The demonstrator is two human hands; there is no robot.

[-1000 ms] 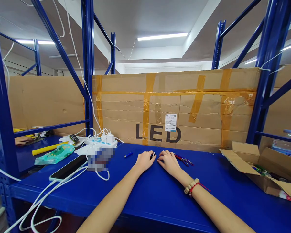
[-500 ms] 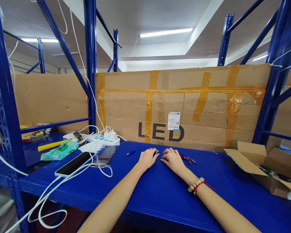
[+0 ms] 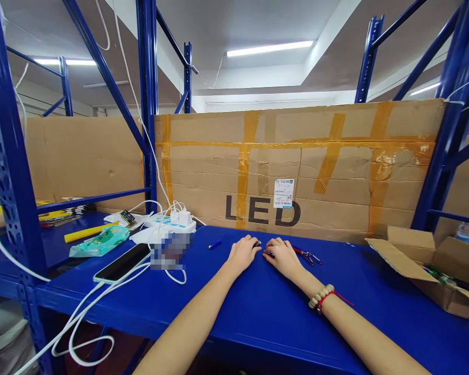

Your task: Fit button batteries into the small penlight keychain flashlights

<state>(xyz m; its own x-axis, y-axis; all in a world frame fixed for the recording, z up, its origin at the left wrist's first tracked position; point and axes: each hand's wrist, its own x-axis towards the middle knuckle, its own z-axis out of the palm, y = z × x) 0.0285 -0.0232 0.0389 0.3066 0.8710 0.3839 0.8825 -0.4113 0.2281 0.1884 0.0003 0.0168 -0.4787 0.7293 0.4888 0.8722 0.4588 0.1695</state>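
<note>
Both my hands rest on the blue shelf top (image 3: pixel 258 312), close together in front of the taped cardboard box marked LED (image 3: pixel 297 172). My left hand (image 3: pixel 243 253) has its fingers curled over a small dark object (image 3: pixel 257 243) that I cannot make out. My right hand (image 3: pixel 283 256) is curled too, with a dark tip (image 3: pixel 271 254) showing at its fingertips. A bead bracelet with a red cord (image 3: pixel 321 298) sits on my right wrist. Small red-handled pliers (image 3: pixel 307 254) lie just right of my right hand.
A small blue pen-like item (image 3: pixel 215 244) lies left of my hands. Farther left are a phone (image 3: pixel 122 262), white cables (image 3: pixel 86 323), a power strip with chargers (image 3: pixel 175 223), a green packet (image 3: pixel 99 242) and a yellow bar (image 3: pixel 89 232). An open cardboard box (image 3: pixel 430 271) stands at right.
My hands have stayed in place on the shelf, fingers still curled over the small objects. Only the view has drifted slightly to the left and upward.
</note>
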